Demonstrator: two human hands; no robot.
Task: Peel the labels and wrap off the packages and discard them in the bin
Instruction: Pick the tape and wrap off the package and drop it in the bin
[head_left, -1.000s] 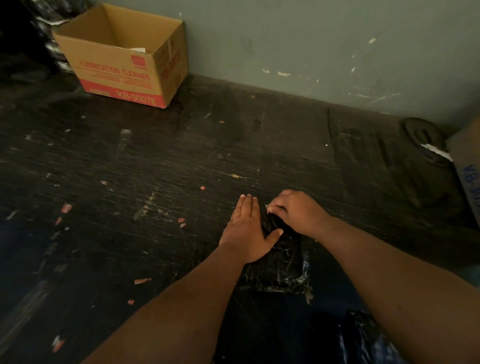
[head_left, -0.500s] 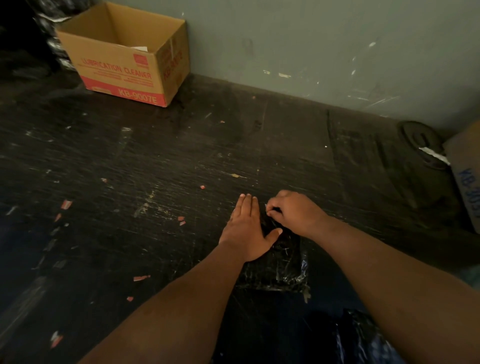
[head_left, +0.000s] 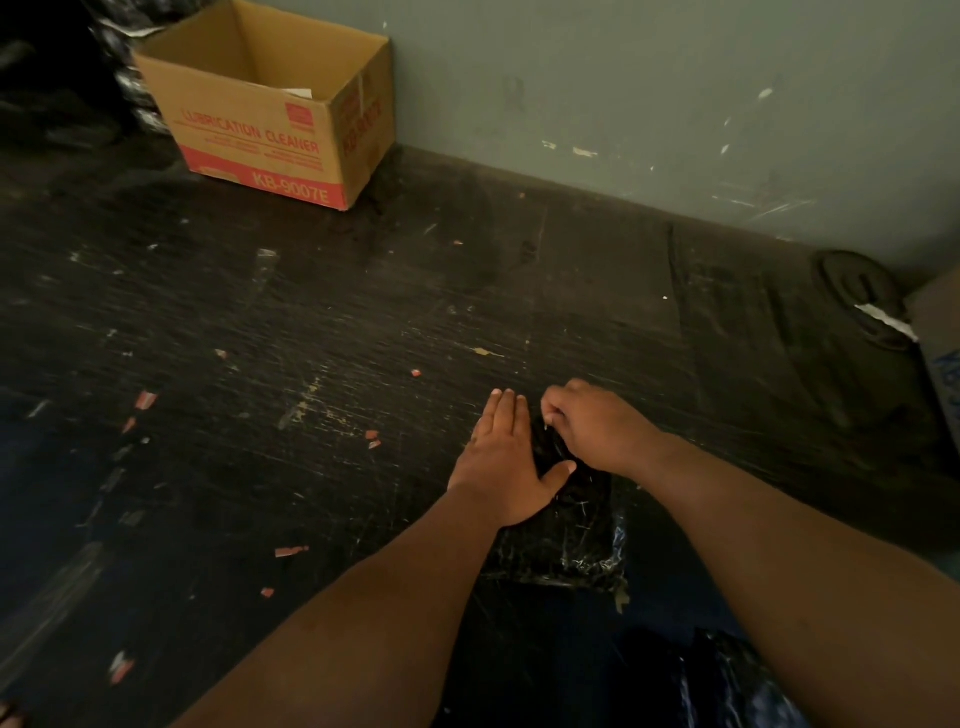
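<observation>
from the head view, the left hand (head_left: 506, 462) lies spread flat on a black wrapped package (head_left: 566, 540) on the dark surface (head_left: 311, 338); the right hand (head_left: 592, 428) pinches at its far edge (thin, slippery film, probably best picked at a corner).

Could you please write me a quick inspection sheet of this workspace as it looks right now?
Surface: dark scratched table, worn and scuffed.
Job's things: black wrapped package lying flat; open cardboard box at the far left by the wall.
Clutter: small red scraps scattered on the left; black plastic at the near edge.
Hands: left hand flat on the package; right hand pinching at its far edge, what it grips too small to tell.
Cables: nothing seen.
Surroundings: grey-green marked wall; dark round object at the right.
</observation>
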